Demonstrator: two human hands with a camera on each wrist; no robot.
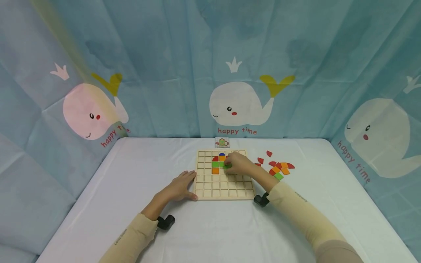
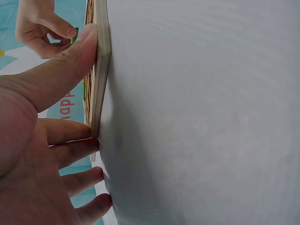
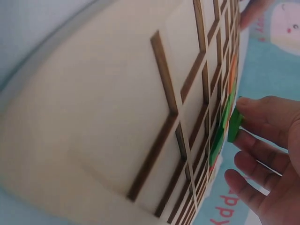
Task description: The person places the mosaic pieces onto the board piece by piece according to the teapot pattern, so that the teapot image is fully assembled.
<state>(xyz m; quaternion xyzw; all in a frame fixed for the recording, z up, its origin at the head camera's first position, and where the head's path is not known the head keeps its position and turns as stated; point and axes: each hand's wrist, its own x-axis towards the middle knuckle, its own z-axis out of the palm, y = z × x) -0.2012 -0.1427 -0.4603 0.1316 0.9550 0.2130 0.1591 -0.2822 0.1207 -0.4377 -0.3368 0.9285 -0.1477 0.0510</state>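
A wooden grid board (image 1: 207,184) lies on the white table, with several coloured tiles set in its upper cells. Among them are a green tile (image 1: 215,164), an orange tile (image 1: 215,171), a red quarter-round tile (image 1: 215,159) and a blue half-round tile (image 1: 222,154). My right hand (image 1: 239,163) pinches another green tile (image 3: 236,124) between thumb and index finger, close over the board beside the green row. At the board's left edge, my left hand (image 1: 180,186) rests with fingers spread, its thumb (image 2: 70,65) against the board's side near the front corner.
Right of the board lies a loose pile of red, orange and green tiles (image 1: 279,176), with a few red pieces (image 1: 269,153) apart from it. A small picture card (image 1: 222,142) lies behind the board. A whale-print curtain (image 1: 184,106) surrounds the table.
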